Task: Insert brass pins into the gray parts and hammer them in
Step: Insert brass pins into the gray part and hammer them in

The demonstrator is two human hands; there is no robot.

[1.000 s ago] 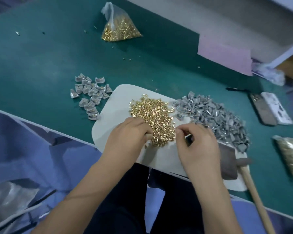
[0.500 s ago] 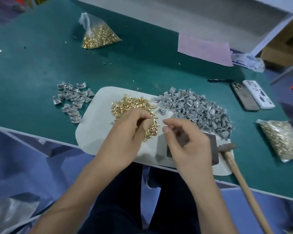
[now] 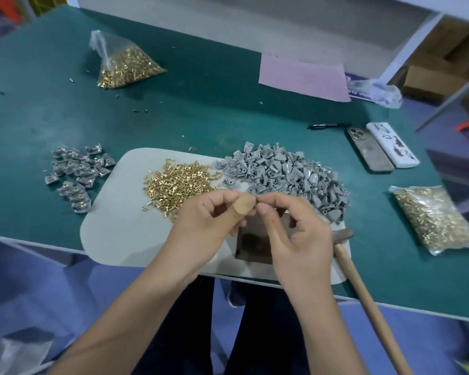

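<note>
Both hands are being held together just above the dark metal block [image 3: 255,240] near the table's front edge: the left hand [image 3: 201,223] is being curled w/ its bandaged thumb [image 3: 244,206] pressed toward the right hand [image 3: 295,234], whose fingertips [image 3: 261,210] are being pinched shut. Something tiny is prob. being gripped between them, likely a pin and/or a gray part, but it's too small to be made out. Loose brass pins [image 3: 178,182] are being kept in a heap on the pale mat [image 3: 114,234], touching the big gray-parts pile [image 3: 282,174] toward the table's right side; parts that look finished [image 3: 76,174] are lying apart, toward the left edge. The hammer [image 3: 363,290] is being left untouched just beside the right wrist, handle overhanging the front edge. Risks, as judged: the pin is being aligned mid-air, so a slip could drop it into the lap or off the front edge; the bandage may be dulling thumb feel, so the pin could be seated crooked & bent when struck; the overhanging handle could be knocked by the forearm.
</note>
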